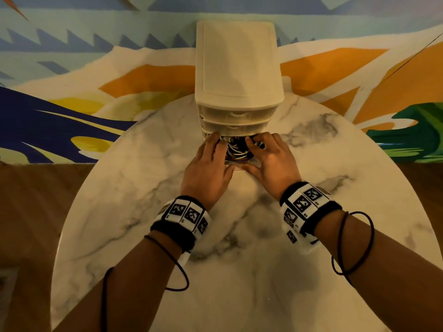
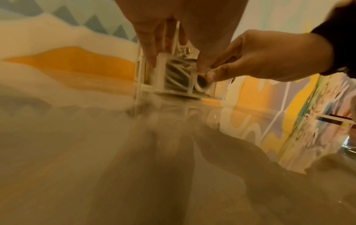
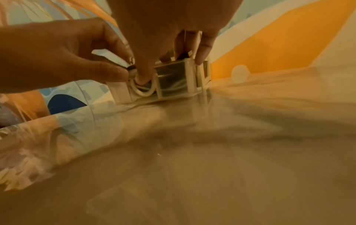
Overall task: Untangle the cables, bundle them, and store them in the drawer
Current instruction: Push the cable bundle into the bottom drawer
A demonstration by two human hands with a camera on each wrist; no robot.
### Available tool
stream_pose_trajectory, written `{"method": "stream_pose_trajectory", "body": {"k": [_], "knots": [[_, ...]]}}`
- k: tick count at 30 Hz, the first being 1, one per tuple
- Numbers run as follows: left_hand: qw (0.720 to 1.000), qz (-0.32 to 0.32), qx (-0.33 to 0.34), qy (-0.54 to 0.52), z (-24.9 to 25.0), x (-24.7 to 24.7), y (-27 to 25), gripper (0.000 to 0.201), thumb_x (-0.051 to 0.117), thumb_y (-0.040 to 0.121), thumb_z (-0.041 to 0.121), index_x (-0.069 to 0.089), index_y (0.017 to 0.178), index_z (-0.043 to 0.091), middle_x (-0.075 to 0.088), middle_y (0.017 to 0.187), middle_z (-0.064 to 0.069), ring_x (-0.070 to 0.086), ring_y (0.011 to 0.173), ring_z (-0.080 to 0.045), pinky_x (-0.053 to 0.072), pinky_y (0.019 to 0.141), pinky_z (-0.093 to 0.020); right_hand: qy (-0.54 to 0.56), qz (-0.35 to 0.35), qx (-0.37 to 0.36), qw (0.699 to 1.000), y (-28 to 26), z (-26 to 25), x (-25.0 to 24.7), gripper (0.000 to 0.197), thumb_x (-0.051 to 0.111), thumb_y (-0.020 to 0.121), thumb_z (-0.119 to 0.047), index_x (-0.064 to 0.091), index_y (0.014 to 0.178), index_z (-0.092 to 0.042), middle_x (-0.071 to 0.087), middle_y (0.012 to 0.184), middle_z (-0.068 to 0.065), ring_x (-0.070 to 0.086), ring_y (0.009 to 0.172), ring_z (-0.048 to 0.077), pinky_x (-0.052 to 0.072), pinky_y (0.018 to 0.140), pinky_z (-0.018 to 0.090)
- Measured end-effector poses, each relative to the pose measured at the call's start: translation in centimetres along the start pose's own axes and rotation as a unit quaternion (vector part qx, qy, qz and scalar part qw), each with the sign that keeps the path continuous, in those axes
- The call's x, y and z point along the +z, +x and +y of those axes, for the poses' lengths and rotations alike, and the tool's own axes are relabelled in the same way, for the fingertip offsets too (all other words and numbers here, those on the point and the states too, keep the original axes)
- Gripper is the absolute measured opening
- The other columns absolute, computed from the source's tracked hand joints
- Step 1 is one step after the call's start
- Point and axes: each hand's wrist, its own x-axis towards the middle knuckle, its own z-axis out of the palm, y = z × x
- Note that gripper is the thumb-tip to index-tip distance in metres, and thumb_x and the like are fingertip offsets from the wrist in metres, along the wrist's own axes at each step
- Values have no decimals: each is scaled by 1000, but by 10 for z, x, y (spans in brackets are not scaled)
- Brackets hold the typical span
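Observation:
The bottom drawer (image 1: 241,168) of the small white drawer unit (image 1: 238,68) is pulled out. Black and white cables (image 1: 236,147) lie coiled inside it. My left hand (image 1: 211,161) covers the drawer's left side, fingers reaching over the cables and thumb at the front wall. My right hand (image 1: 266,156) mirrors it on the right, fingers curled down onto the cables and thumb at the front. In the wrist views the two thumbs meet at the round pull (image 3: 142,91) on the clear drawer front (image 2: 177,79). The hands hide most of the cables.
The drawer unit stands at the far edge of a round marble table (image 1: 143,212), against a painted wall (image 1: 72,104). Its two upper drawers (image 1: 236,116) are closed. Wooden floor (image 1: 36,212) shows at both sides.

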Motion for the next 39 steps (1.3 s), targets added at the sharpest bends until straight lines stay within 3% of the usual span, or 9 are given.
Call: {"method": "stream_pose_trajectory", "body": {"k": [7,13,17,19,24,26,30,33,39], "knots": [[993,-7,47,110,-2,4,6,46,57,84,33,58,123,9,56,127,-7,48,123,-30,46,87,-41,-29,42,-21,998,4,3,2,53,76,73,-39,65,114,-8,62,105,11,55,93,34,49,75,43],[989,0,39,145,3,4,14,41,69,79,25,61,116,11,58,114,-6,54,104,-28,46,73,-38,4,42,24,999,11,-4,7,34,73,76,-34,70,100,-9,57,98,10,52,91,31,49,76,44],[976,32,46,209,5,3,14,38,66,79,30,63,112,14,56,106,-6,48,98,-27,42,73,-38,17,58,26,998,-2,-8,8,39,66,80,-37,66,111,-11,58,106,10,52,99,30,47,80,40],[974,23,43,220,5,4,13,41,66,79,31,61,115,14,55,106,-6,45,98,-26,41,74,-37,22,81,10,996,-8,-6,9,31,63,84,-33,68,107,-12,61,106,10,54,100,30,47,79,40],[988,23,38,144,0,0,20,34,71,76,27,62,105,11,58,103,-8,54,95,-29,46,69,-37,42,97,-22,994,6,0,7,19,65,82,-26,71,91,-11,62,98,11,56,90,34,49,74,42],[995,27,17,90,-1,-4,24,37,75,73,24,58,103,10,59,102,-11,55,91,-32,47,69,-39,31,107,7,994,10,-2,7,21,71,77,-27,70,91,-12,60,96,12,53,89,34,47,75,42],[996,19,-57,61,-5,-9,25,47,74,75,37,54,106,7,55,106,-14,52,95,-33,47,70,-41,78,158,96,980,3,-3,13,25,76,74,-28,64,86,-9,56,89,12,50,87,30,43,78,37],[994,5,-107,-7,-5,-4,20,40,69,80,35,55,105,7,53,109,-12,51,99,-29,46,64,-38,99,159,81,979,-4,-1,15,23,66,84,-28,70,95,-8,61,91,10,48,90,24,42,81,32],[995,64,-23,78,-6,2,13,22,60,79,27,60,94,11,57,103,-11,52,89,-32,46,67,-39,108,159,92,977,-5,4,14,40,63,86,-31,64,117,-7,60,106,13,55,98,29,49,86,40]]}}
